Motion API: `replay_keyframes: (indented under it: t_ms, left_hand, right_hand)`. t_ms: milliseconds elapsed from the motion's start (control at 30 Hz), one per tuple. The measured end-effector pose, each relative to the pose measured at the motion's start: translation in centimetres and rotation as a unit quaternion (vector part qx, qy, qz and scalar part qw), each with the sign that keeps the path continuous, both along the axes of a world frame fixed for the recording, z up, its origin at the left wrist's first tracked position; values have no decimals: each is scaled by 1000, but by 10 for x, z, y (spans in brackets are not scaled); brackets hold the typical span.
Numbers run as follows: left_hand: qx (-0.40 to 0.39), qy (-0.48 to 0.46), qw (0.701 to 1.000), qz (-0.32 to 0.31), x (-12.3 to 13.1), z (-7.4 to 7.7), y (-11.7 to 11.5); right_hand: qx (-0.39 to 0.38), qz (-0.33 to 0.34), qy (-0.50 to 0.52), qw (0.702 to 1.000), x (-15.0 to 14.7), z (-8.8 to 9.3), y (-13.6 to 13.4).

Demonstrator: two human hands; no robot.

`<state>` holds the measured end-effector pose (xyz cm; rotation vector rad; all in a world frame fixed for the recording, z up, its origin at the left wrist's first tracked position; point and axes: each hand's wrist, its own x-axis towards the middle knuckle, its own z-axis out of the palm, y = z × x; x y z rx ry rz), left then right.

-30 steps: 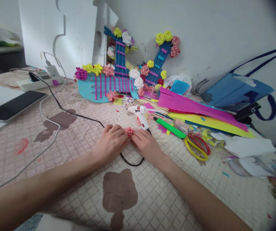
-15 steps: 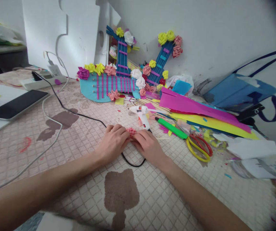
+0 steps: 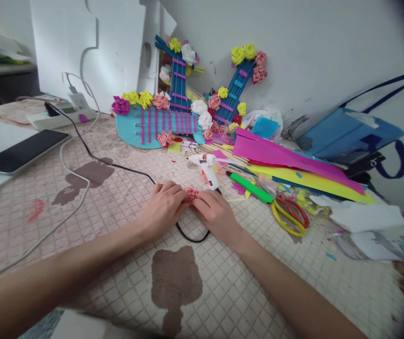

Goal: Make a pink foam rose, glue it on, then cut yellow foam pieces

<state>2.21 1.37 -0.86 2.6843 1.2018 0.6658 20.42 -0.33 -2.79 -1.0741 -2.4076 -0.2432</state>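
Observation:
A small pink paper rose point(image 3: 191, 192) is pinched between my two hands low over the quilted tablecloth point(image 3: 124, 278). My left hand point(image 3: 163, 207) curls round its left side, fingers closed on it. My right hand point(image 3: 214, 211) presses on it from the right with closed fingertips. Just behind the rose lies a white glue gun point(image 3: 207, 167), whose black cable point(image 3: 117, 167) loops under my wrists.
Blue paper guitars point(image 3: 159, 125) decorated with paper roses lean at the back. Pink and yellow foam sheets point(image 3: 286, 162), a green marker point(image 3: 251, 187), yellow-red scissors point(image 3: 289, 216) and paper scraps lie right. A phone point(image 3: 20, 150) and power strip point(image 3: 60, 117) sit left. A blue bag point(image 3: 350, 134) rests against the wall.
Both hands stay closed on the rose in nearly the same spot, with only small finger shifts; the view has shifted slightly.

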Motion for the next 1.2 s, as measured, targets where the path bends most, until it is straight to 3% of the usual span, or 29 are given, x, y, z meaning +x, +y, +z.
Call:
replay_keyframes:
  t_ms: [233,567,833,1200]
  left_hand:
    - [64,-25,998,6,-3,-2,-1]
    - [168,4,985,-32,-2,-4,0]
    - [184,21,982,-29,-2,-5,1]
    - [169,18,985,-5,0,-2,-3]
  right_hand:
    - [-18,-5,-10,1000,1,1,0]
    - [-25,-6,6,1000,1,1,0]
    - [-17,-19,55,998,0,3,-3]
    - [-17,-15,-8,1000,-1,6,-3]
